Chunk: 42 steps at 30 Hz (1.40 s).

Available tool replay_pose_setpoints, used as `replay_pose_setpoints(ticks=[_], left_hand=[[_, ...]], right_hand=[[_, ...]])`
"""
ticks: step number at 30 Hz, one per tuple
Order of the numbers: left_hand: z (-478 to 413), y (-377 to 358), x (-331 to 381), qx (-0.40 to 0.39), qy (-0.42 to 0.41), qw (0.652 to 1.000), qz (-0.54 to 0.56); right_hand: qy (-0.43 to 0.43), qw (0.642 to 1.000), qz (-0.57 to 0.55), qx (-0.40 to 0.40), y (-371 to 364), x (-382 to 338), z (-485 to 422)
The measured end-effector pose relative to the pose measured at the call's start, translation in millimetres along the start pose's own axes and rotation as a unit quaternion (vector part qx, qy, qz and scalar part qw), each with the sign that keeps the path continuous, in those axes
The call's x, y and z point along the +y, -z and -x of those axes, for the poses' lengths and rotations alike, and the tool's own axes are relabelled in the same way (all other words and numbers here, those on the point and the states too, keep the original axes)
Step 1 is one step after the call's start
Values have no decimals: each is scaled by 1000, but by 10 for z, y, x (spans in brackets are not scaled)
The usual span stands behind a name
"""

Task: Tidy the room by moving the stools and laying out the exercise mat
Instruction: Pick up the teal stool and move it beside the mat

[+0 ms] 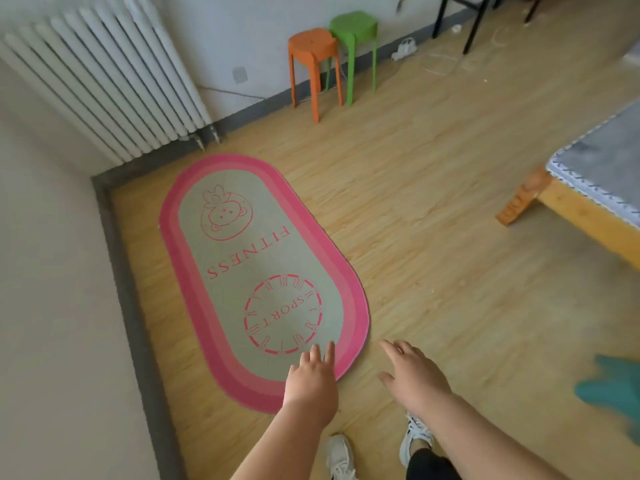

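Reaches forward and down with both bare hands; grips nothing in either. Left hand (311, 382) over the near rounded end of the exercise mat (263, 271), fingers straight and close together, pointing along it; cannot tell whether the fingertips touch the mat or hang just above. Right hand (414, 375) over bare wood floor (433, 202) just beside the mat's near right edge, fingers spread and relaxed, palm down.

Mat unrolled and flat on the floor in the corner of the room; pink border round a grey-green middle, with a cartoon face, "FITNESS" and a "SPORT" ring printed in pink; long left side near the grey skirting (127, 289), far end near the white radiator (104, 81). Against the far wall (221, 36), well apart from the mat, orange stool (313, 46) and green stool (353, 27), upright, close side by side. At right, corner of a wooden bed (588, 188) with a grey cover; at the right edge a blurred teal shape (613, 393), not identifiable; below the forearms, two white shoes (341, 455).
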<state>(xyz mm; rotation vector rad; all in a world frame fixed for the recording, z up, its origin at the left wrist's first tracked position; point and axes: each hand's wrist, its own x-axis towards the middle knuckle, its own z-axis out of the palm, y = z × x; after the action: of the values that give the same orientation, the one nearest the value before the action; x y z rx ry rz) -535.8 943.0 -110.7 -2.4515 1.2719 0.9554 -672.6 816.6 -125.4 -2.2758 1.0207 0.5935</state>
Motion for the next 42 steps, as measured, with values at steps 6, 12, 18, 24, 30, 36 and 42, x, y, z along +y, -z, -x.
replay_pose_setpoints(ticks=[6, 12, 18, 24, 30, 36, 42], left_hand=[[-238, 186, 947, -7, -115, 989, -94], [-454, 148, 2280, -34, -200, 966, -159], [-546, -4, 3723, -49, -281, 942, -178], [-603, -175, 4938, -49, -361, 909, -200], [-715, -288, 5701, -60, -407, 883, -224], [-1076, -318, 6431, -67, -441, 850, -279], [-1457, -341, 7373, -60, -477, 809, -339]], right_hand=[[-120, 989, -68, 45, 83, 878, 384], [-228, 961, -143, 68, 45, 2027, 798], [-292, 935, -178, 91, 118, 3155, 1182], [-353, 908, -195, 116, 263, 4128, 1543], [-402, 868, -255, 140, 305, 4739, 1783], [-447, 833, -297, 134, 381, 5293, 1814], [-485, 779, -365, 157, 600, 5980, 1651]])
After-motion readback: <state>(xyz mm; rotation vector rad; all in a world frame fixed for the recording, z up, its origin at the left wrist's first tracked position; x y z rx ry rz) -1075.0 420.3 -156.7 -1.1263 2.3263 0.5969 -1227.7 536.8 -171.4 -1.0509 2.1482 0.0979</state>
